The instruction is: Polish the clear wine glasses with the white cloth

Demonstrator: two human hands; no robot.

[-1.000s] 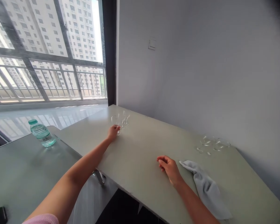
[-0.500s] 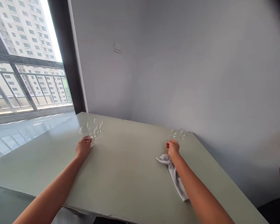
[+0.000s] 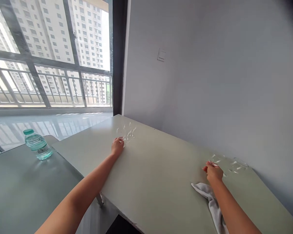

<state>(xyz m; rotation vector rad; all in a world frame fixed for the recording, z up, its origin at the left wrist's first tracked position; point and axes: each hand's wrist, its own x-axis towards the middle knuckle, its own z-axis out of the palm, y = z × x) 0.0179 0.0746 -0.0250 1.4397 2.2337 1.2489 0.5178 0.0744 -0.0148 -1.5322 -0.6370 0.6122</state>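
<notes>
At the far left of the tabletop, my left hand (image 3: 117,146) is closed around the lower part of a clear stemmed glass (image 3: 121,134). Several more stemmed glasses (image 3: 132,132) stand upright just beyond it. My right hand (image 3: 214,171), its fingers curled in, is on a clear glass (image 3: 215,159) near the right wall; the fingers hide much of it. Another clear glass (image 3: 239,165) is to its right, faint against the surface. A crumpled grey cloth (image 3: 211,200) lies below my right hand, partly under the forearm.
The pale table (image 3: 158,169) borders a grey wall (image 3: 210,81). A lower dark table (image 3: 19,191) adjoins at left, bearing a green-capped water bottle (image 3: 38,145). Windows (image 3: 51,61) and a light switch (image 3: 161,55) are behind.
My view has swung left, so the glasses and both hands appear farther right and the bottle has come into view. Both hands stay by the same glass groups.
</notes>
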